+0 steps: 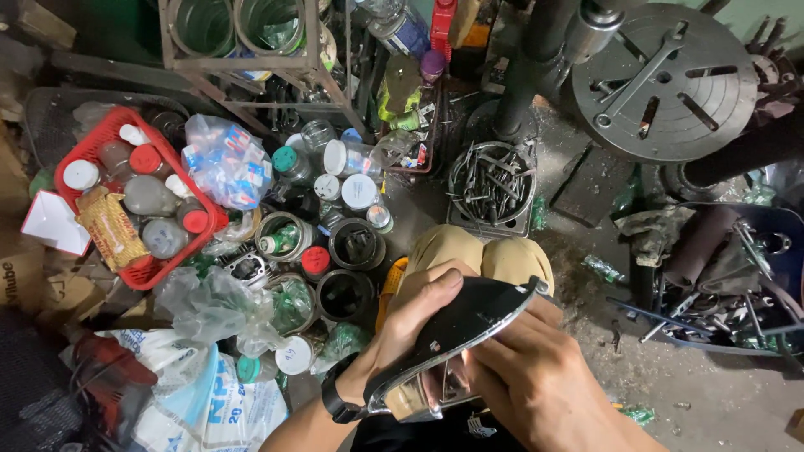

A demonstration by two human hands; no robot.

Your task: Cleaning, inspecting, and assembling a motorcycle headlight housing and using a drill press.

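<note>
I hold a curved, shiny black-and-chrome metal part over my knees. My left hand grips its upper left edge, with a black wristband on that wrist. Lower right of it, my right hand has its fingers pressed against the part's underside and chrome rim. Both hands touch the part; its lower end is partly hidden by my right hand.
A red basket of capped jars sits at left, with more jars and tins beside it. A round container of bolts lies ahead of my knees. A drill press table stands top right; a bin of scrap metal is at right.
</note>
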